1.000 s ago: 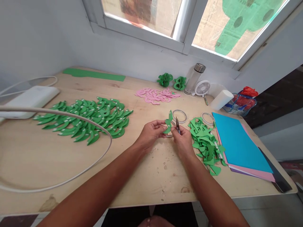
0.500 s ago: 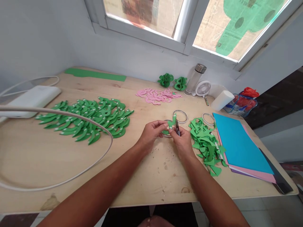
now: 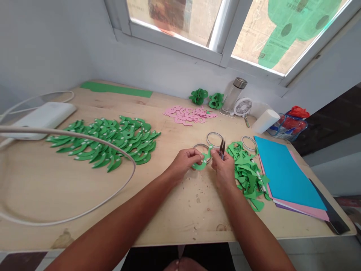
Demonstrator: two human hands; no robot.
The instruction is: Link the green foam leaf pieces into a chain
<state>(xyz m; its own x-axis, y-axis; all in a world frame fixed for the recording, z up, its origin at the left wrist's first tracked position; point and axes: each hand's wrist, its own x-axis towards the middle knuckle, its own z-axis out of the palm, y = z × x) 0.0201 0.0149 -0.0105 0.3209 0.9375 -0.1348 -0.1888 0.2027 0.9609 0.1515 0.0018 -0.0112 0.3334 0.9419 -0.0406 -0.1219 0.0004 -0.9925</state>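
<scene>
Between my hands is a curved green paper cutout [image 3: 200, 165] with small pale squares on it. My left hand [image 3: 184, 162] pinches its left part between thumb and fingers. My right hand [image 3: 224, 165] is closed around a pair of scissors [image 3: 222, 146], blades pointing up, and its fingertips are at the cutout's upper right end. Just behind the cutout, partly covered by it, lies a roll of tape [image 3: 199, 145]. A second tape roll [image 3: 208, 137] lies a little farther back.
Many similar green cutouts [image 3: 113, 139] are heaped at left, near a white cable [image 3: 131, 175]. Green scraps [image 3: 248, 177] lie right of my hands, beside blue sheets [image 3: 287, 173]. Pink cutouts [image 3: 187, 114], a bottle [image 3: 232, 98] and a small fan [image 3: 243, 107] are at the back.
My right hand has moved slightly right and up with the scissors, its fingertips now at the cutout's upper end. The cutout has turned and shows more of its curve.
</scene>
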